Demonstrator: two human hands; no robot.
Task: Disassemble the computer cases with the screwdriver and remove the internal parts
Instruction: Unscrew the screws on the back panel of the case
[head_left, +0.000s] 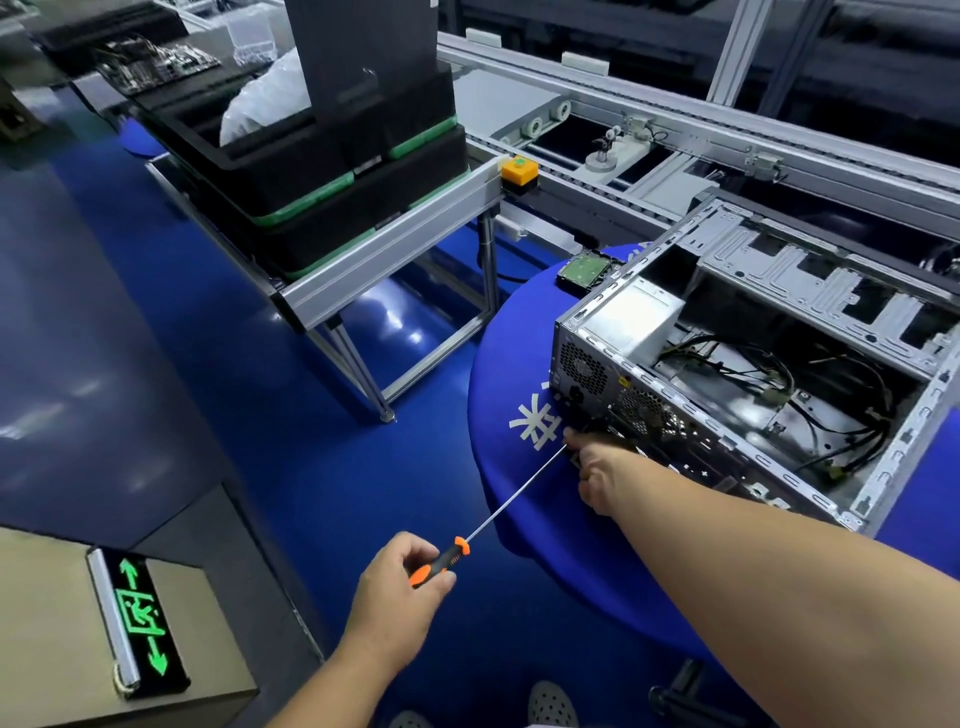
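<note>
An open grey computer case (769, 364) lies on its side on a round table with a blue cloth (519, 374). Inside it sit a silver power supply (631, 317) and loose black cables (810, 395). My left hand (400, 592) grips the orange and black handle of a long screwdriver (514, 493). Its thin shaft runs up and right to the case's rear panel. My right hand (597, 467) rests at the rear panel, where its fingers pinch the shaft near the tip. The tip itself is hidden by the fingers.
A bare hard drive (584, 270) lies on the cloth behind the case. Stacked black trays (332, 171) stand on an aluminium conveyor frame (395, 249) at left, with a yellow button box (518, 174) at its corner. A lit green exit sign (137, 618) sits on the floor box.
</note>
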